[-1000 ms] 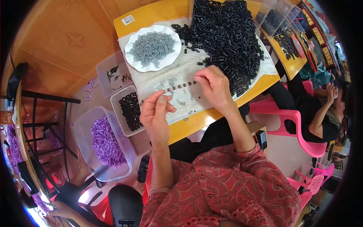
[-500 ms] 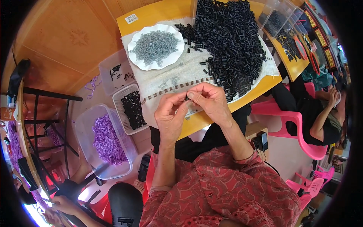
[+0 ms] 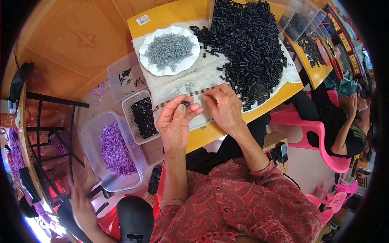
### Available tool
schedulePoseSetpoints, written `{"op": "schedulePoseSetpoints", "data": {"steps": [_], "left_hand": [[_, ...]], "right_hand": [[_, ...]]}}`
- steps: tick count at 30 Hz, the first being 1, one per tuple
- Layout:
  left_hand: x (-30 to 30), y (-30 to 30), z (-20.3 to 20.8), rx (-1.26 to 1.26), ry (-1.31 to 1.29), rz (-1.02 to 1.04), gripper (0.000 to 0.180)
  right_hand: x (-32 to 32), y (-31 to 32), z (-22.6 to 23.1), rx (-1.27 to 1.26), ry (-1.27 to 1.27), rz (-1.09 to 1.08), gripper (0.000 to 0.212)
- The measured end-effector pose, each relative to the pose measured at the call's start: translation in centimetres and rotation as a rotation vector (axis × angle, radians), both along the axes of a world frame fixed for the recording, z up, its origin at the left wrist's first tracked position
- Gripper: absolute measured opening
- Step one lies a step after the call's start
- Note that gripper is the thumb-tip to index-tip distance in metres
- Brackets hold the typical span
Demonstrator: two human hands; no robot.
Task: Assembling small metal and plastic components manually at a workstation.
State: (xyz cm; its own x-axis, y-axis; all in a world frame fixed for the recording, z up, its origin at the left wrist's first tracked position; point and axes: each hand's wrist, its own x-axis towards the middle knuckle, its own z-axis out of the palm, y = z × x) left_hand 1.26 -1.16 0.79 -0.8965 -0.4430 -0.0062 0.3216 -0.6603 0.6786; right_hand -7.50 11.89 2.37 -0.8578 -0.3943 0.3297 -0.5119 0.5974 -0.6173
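Between the thumb and fingertips of my left hand (image 3: pixel 175 121) is a small black cylindrical plastic piece (image 3: pixel 185 103), held above the table's near edge. My right hand (image 3: pixel 227 109) hovers just to the right, apart from it. Its fingers are curled with the tips close together; anything between them is hidden. Beyond my hands, a few loose clear pieces (image 3: pixel 189 87) lie on a pale cloth (image 3: pixel 162 87). A white scalloped plate (image 3: pixel 146 68) heaped with small clear plastic pieces (image 3: pixel 168 50) stands at the back left. A large pile of similar black pieces (image 3: pixel 251 52) covers the right side.
Left of the yellow table (image 3: pixel 160 14) stand a white basket of black parts (image 3: pixel 129 106) and a clear bin (image 3: pixel 90 139) of purple pieces. Another person's hand (image 3: pixel 83 208) shows at lower left. A person sits at right by a pink chair (image 3: pixel 320 133).
My hands have moved apart. My left hand has turned palm up with the black piece in its fingertips, while the right has drawn back from it. The co-worker's hand at lower left has risen.
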Motion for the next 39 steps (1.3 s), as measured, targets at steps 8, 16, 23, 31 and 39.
{"op": "schedulePoseSetpoints", "data": {"steps": [8,16,23,31,39], "left_hand": [[-0.1,0.0,-0.5,0.181,0.059,-0.042,0.029],[-0.1,0.3,-0.3,0.164,0.088,-0.028,0.032],[-0.2,0.6,-0.3,0.267,0.108,-0.078,0.031],[-0.1,0.8,-0.5,0.14,0.089,-0.039,0.031],[0.0,0.6,-1.0,0.343,0.071,-0.084,0.031]], "right_hand": [[0.1,-0.3,-0.3,0.085,0.118,0.074,0.007],[0.6,0.3,-0.5,-0.187,-0.007,0.092,0.012],[1.2,0.4,1.6,-0.441,-0.207,0.145,0.011],[1.2,0.4,2.0,-0.447,-0.13,0.222,0.013],[2.1,0.5,2.9,-0.489,-0.181,0.29,0.014]]}}
